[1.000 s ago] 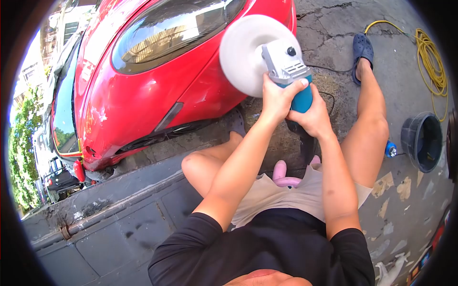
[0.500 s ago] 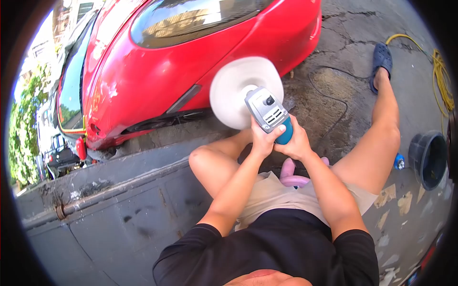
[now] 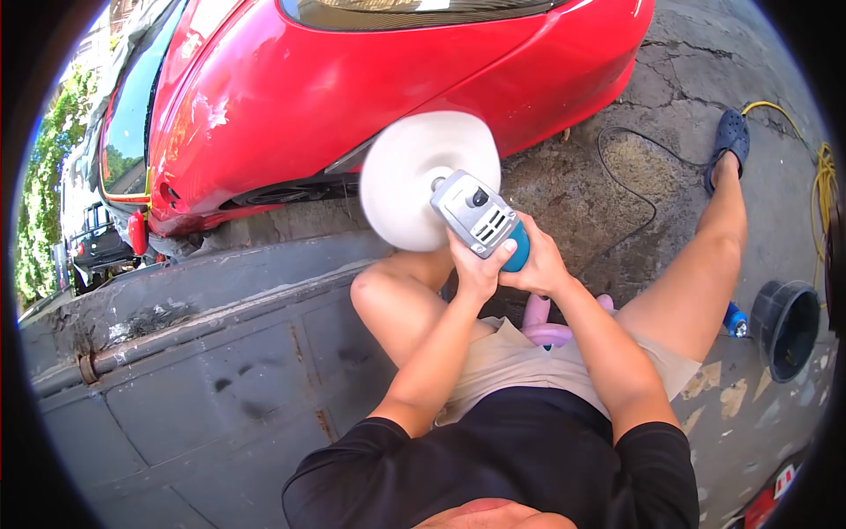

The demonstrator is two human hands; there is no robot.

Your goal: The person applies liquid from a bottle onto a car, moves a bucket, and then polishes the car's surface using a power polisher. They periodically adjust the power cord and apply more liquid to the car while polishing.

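View from a head-worn camera, looking down at a seated person's arms and bare knees. Both hands hold an electric polisher (image 3: pixel 480 216) out in front of the chest, above the knees. The left hand (image 3: pixel 474 271) is closed around the tool's body just behind its grey head, thumb lying along the top. The right hand (image 3: pixel 539 269) is closed around the teal grip a little further back, touching the left hand.

The polisher's long axis runs from the hands at lower right up and away to the upper left. At its far end is a round white pad (image 3: pixel 414 181), tilted so that its back faces the camera and its working face points at the low edge of a red car (image 3: pixel 352 79). The pad overlaps the car's lower bodywork in the picture; whether it touches cannot be told. The left hand is the nearer one to the pad.

A black cord (image 3: pixel 630 189) loops across the cracked pavement (image 3: pixel 564 176) to the right. The person sits on a pink stool (image 3: pixel 542 328), right leg stretched out to a blue shoe (image 3: pixel 730 141). A dark bucket (image 3: pixel 784 328) stands by the right knee, with a yellow hose (image 3: pixel 824 176) beyond it. A grey metal panel (image 3: pixel 220 370) fills the lower left.
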